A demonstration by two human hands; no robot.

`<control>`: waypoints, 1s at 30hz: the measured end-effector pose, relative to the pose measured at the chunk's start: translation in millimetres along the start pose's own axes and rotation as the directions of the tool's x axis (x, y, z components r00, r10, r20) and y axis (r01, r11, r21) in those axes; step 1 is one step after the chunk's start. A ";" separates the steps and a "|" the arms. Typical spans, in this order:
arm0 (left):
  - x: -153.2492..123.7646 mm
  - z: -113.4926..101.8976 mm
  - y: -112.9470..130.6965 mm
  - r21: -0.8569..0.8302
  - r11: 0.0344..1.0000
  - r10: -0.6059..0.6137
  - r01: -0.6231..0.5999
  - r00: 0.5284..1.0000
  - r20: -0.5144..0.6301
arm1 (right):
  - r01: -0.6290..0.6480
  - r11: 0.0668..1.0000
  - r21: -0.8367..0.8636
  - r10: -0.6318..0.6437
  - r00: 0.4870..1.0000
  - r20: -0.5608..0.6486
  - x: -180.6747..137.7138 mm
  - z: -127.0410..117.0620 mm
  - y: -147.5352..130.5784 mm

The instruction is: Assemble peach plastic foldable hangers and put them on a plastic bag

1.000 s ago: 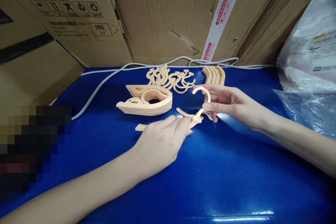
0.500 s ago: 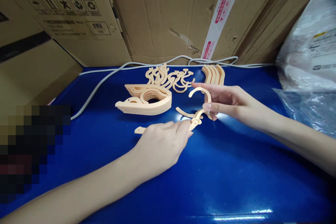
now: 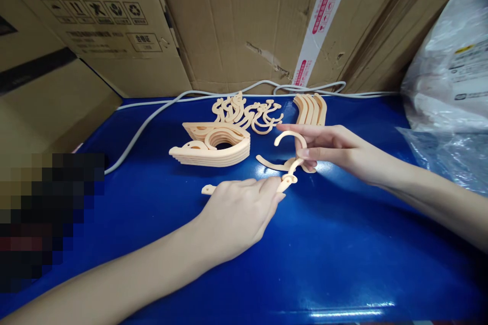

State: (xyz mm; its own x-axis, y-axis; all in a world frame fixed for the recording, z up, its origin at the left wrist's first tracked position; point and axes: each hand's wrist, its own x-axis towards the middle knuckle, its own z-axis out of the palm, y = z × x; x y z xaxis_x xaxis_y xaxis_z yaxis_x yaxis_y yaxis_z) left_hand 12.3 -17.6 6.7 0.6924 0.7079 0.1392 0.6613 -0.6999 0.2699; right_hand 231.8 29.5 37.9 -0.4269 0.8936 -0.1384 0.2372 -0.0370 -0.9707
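Observation:
My left hand (image 3: 236,210) lies knuckles up on the blue tabletop (image 3: 290,259), fingers curled over a flat peach plastic arm piece (image 3: 208,189) whose end pokes out at its left. My right hand (image 3: 328,147) pinches a peach plastic hook (image 3: 292,138) between thumb and fingers, the hook's lower end meeting the arm piece at a round joint (image 3: 288,180) by my left fingertips. Another curved peach strip (image 3: 271,164) lies just under the hook.
A stack of peach hanger bodies (image 3: 213,147) sits behind my left hand, with loose hooks (image 3: 247,111) and curved arms (image 3: 312,107) farther back. A grey cable (image 3: 152,117) runs along the rear. Cardboard boxes (image 3: 236,20) wall the back; a plastic bag (image 3: 450,86) is at the right.
Both hands have shifted only slightly. The hook has tipped a little more upright and the arm piece has slid a bit to the right under my left hand.

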 end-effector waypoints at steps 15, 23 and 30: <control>3.2 -9.2 1.2 -0.225 0.950 -0.201 0.217 0.975 0.094 | 0.038 0.999 0.025 -0.041 0.988 0.147 2.4 -0.1 12.9; 5.2 -11.7 -4.2 -0.538 0.787 -0.237 0.302 0.953 0.188 | 0.137 0.975 -0.173 -0.110 0.982 0.156 0.4 -1.0 7.7; 7.6 -9.8 -3.0 -0.756 0.524 -0.245 0.391 0.920 0.306 | 0.100 0.710 -0.697 -0.319 0.928 -0.191 11.8 -56.0 -8.9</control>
State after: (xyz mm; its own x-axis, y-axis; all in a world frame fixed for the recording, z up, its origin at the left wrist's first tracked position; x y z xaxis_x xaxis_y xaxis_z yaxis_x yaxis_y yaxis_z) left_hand 12.7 -9.2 16.3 0.5630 0.7940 -0.2295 0.3994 -0.0184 0.9166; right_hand 273.5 65.3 55.9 -0.3053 0.9269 0.2184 0.7338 0.3752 -0.5663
